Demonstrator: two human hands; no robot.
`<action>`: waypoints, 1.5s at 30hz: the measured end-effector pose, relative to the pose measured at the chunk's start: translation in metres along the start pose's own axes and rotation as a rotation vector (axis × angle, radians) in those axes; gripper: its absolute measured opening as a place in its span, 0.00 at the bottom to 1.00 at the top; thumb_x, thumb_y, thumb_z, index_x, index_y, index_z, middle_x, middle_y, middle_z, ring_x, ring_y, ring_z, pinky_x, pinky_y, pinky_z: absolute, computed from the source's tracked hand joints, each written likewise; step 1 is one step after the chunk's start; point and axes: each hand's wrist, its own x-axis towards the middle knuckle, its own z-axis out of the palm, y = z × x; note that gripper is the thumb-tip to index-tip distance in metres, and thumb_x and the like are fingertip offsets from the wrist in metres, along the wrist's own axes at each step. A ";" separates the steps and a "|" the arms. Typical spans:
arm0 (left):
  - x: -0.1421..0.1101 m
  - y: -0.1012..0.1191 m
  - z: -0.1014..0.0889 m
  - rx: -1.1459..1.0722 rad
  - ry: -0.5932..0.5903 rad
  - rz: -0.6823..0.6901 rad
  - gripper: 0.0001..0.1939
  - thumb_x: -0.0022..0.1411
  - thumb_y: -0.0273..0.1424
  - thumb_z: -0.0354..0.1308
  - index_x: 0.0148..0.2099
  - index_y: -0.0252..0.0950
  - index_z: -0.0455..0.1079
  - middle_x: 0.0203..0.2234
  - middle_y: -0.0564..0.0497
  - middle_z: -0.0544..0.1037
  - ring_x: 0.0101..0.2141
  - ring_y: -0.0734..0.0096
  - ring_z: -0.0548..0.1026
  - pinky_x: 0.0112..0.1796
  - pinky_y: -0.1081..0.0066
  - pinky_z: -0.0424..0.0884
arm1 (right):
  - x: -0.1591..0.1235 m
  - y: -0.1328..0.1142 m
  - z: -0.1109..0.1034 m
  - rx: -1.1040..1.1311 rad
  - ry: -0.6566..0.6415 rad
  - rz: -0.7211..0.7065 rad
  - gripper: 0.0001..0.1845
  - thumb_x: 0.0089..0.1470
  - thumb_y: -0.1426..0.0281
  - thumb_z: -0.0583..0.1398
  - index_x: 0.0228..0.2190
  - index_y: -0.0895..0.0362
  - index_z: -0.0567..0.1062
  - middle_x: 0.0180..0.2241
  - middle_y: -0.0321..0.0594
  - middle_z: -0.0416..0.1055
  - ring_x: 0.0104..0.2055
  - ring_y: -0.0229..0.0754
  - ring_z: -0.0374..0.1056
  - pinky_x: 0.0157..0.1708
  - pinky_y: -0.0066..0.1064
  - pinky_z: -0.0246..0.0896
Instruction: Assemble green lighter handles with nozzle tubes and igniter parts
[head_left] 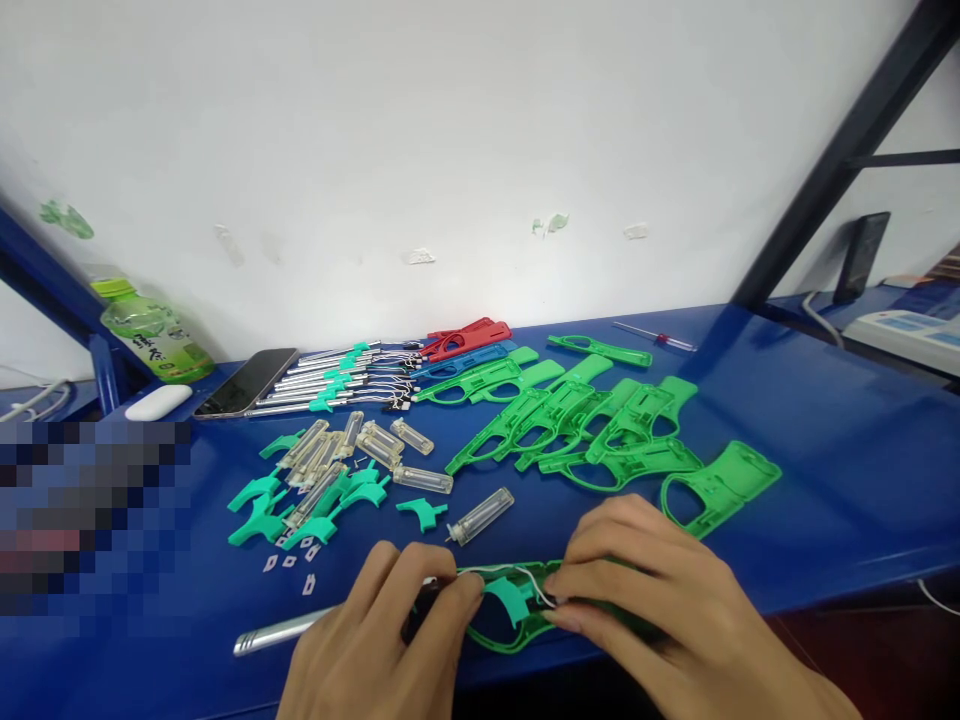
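Observation:
My left hand (390,620) is closed round the front end of a green plastic lighter shell half (499,642), where a silver metal tube (274,634) sticks out to the left. A teal trigger (511,600) sits inside the shell by its finger hole. Along the upper edge runs a thin white wire (534,580). The thumb and fingers of my right hand (645,590) pinch at the wire's end over the shell; the rear of the shell is partly hidden beneath that hand. Just beyond lies a clear fuel tank (482,516) and a loose teal trigger (422,513).
Several green shell halves (637,465) lie behind my right hand. Wired metal tubes (330,380), clear tanks (424,480), loose triggers (259,510) and small pale pieces (289,561) lie left. A phone (247,383), bottle (154,335) and screwdriver (660,338) stand or lie farther back.

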 end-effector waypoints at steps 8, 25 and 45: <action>0.006 -0.005 -0.001 -0.118 -0.076 0.009 0.11 0.82 0.23 0.51 0.55 0.40 0.72 0.44 0.53 0.82 0.43 0.70 0.79 0.46 0.69 0.76 | -0.003 0.005 0.002 -0.036 0.008 -0.047 0.04 0.72 0.73 0.66 0.45 0.53 0.82 0.40 0.30 0.83 0.42 0.37 0.75 0.50 0.33 0.65; 0.007 -0.008 -0.004 -0.147 -0.074 0.044 0.13 0.83 0.24 0.48 0.56 0.40 0.74 0.45 0.53 0.84 0.43 0.72 0.81 0.46 0.70 0.77 | 0.001 0.000 0.000 -0.082 0.040 -0.052 0.05 0.74 0.70 0.65 0.44 0.53 0.83 0.39 0.29 0.84 0.42 0.35 0.78 0.52 0.31 0.66; 0.005 -0.009 -0.005 -0.091 -0.105 0.062 0.18 0.86 0.37 0.44 0.60 0.42 0.74 0.48 0.53 0.85 0.44 0.70 0.83 0.46 0.71 0.74 | 0.004 -0.003 -0.001 -0.061 0.042 -0.042 0.04 0.72 0.69 0.66 0.41 0.52 0.83 0.37 0.28 0.83 0.40 0.34 0.79 0.53 0.32 0.66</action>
